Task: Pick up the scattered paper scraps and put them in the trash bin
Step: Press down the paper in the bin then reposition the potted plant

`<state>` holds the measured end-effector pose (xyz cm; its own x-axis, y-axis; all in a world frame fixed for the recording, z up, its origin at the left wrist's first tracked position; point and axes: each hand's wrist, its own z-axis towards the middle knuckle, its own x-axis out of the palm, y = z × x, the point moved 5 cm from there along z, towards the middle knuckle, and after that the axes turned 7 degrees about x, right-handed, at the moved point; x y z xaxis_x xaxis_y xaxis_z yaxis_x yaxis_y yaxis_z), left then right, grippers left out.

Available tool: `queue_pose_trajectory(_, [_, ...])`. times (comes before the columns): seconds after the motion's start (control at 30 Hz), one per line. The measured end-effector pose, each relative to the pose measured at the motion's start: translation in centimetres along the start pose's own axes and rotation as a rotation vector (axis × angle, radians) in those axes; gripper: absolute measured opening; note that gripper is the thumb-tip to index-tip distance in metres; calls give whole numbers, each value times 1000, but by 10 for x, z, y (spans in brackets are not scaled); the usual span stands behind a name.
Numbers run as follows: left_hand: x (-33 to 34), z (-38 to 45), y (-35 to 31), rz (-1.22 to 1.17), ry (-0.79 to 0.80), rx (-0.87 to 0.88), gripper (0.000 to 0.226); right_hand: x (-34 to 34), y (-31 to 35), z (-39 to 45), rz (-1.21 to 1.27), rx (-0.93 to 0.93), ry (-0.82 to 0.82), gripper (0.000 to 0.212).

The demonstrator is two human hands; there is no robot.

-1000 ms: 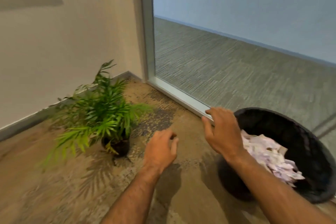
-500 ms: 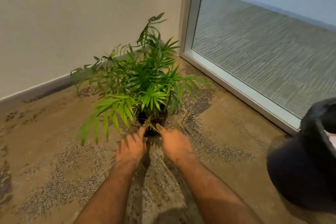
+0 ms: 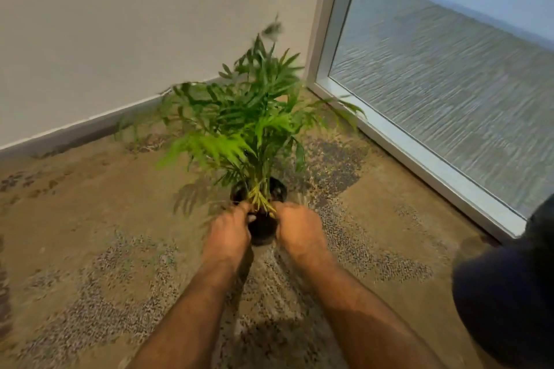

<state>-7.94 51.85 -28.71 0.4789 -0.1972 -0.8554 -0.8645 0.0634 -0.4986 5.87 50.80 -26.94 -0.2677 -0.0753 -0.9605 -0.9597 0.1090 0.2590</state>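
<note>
Beside the small black plastic pot holding a green leafy palm-like plant, both hands have closed in since half a second ago, when their fingertips only reached toward its base. The left hand now wraps the pot's left side and the right hand wraps its right side, each grip curled round the pot wall with the fingers tucked behind it. The plant's fronds are blurred, and the pot sits nearer the person than it did in the earlier frame, a little farther out from the corner where the pale wall meets the frosted glass panel.

Only stems and dark soil show inside the pot. Right of the pot, at the frame's lower right edge, stands the dark round trash bin; only its outer wall and a bit of rim are in view, so its contents cannot be seen now, whereas a second ago it showed a heap of pale paper scraps inside. The bin lies well apart from both hands, on the mottled brown carpet floor that also carries the pot.
</note>
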Motion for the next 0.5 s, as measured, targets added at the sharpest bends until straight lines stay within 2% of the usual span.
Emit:
queue_pose_trajectory(0.07, [-12,-3,-9,-13,-56,106,13,-11,3,-4,-3,4,36,20])
queue_pose_trajectory(0.27, [-66,-15,-40,-10,77,115,17,-68,17,-19,32,20,77,23])
queue_pose_trajectory(0.5, [-160,-7,-85,-46,56,180,4,-175,47,-11,2,6,44,20])
